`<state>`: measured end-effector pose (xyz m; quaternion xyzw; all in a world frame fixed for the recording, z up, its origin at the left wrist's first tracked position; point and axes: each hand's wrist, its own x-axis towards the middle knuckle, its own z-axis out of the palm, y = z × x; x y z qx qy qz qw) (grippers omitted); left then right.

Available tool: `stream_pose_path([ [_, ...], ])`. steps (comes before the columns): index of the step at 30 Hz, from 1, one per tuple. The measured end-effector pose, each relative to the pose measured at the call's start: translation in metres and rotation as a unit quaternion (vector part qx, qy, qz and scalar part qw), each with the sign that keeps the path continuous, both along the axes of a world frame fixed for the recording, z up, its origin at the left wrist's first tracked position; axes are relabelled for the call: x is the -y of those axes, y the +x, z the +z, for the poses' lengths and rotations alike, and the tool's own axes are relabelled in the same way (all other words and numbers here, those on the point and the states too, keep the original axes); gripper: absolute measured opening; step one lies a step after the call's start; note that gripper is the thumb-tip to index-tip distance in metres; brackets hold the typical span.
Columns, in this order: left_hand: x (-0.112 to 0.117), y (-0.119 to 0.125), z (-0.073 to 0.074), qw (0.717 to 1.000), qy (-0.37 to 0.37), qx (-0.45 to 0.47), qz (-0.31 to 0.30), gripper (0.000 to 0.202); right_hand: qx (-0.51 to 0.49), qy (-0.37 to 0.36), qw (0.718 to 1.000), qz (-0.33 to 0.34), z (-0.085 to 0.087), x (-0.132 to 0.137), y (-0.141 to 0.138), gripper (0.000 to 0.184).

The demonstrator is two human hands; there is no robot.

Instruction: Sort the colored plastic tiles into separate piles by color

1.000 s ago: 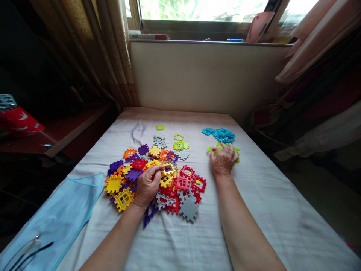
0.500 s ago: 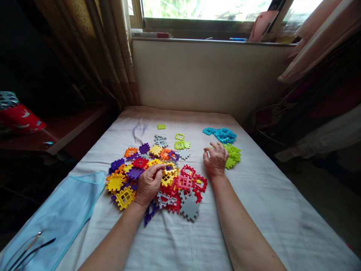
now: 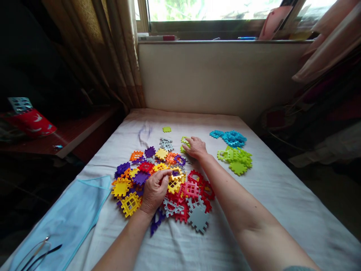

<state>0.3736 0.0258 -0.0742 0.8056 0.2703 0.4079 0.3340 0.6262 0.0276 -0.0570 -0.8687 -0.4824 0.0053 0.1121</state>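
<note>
My left hand (image 3: 155, 190) is closed in a pinch on a yellow window-frame building tile (image 3: 176, 173), held over the mixed heap. Around it lie yellow, purple (image 3: 141, 177), orange, red (image 3: 194, 176) and grey tiles (image 3: 198, 218) with notched edges. My right hand (image 3: 195, 146) reaches beyond the heap, its fingers stretched over a few lime-green tiles (image 3: 185, 140), which it partly covers. Farther right is a pile of lime-green tiles (image 3: 238, 158), with a pile of blue tiles (image 3: 234, 138) just behind it.
One lime-green tile (image 3: 166, 129) lies alone toward the back of the cloth-covered surface (image 3: 180, 248). On the left are a light blue cloth (image 3: 64, 214) and eyeglasses (image 3: 39, 252). A red container (image 3: 35, 122) rests on a dark side table; a wall and window stand behind.
My right hand has moved left from the lime-green pile to the green tiles behind the heap. My left hand keeps its pinch on the yellow tile. The view has shifted slightly.
</note>
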Motion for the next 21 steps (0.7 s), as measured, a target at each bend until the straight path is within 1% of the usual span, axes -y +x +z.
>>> stream_pose_path([
  [2, 0.0, 0.0, -0.001, 1.0, 0.002, -0.001, 0.0, 0.022, 0.001, -0.027, 1.0, -0.002, 0.001, -0.002, -0.001, 0.048],
  [5, 0.0, 0.001, -0.001, 1.0, 0.003, 0.0, -0.003, 0.022, -0.002, -0.037, 0.999, -0.014, 0.004, 0.003, -0.002, 0.046],
  [11, -0.001, 0.001, -0.001, 1.0, -0.003, 0.0, -0.006, 0.023, -0.003, -0.085, 0.992, -0.092, 0.015, 0.032, 0.008, 0.051],
  [13, -0.001, 0.001, -0.002, 1.0, -0.003, 0.001, -0.008, 0.023, 0.003, -0.098, 0.989, -0.111, 0.017, 0.043, 0.01, 0.049],
  [17, -0.002, 0.001, -0.003, 1.0, 0.003, 0.001, -0.009, 0.023, 0.016, -0.108, 0.985, -0.135, 0.016, 0.063, 0.01, 0.041],
  [21, -0.002, 0.001, -0.003, 1.0, 0.007, 0.004, -0.012, 0.023, 0.019, -0.098, 0.984, -0.145, 0.013, 0.076, 0.001, 0.037],
])
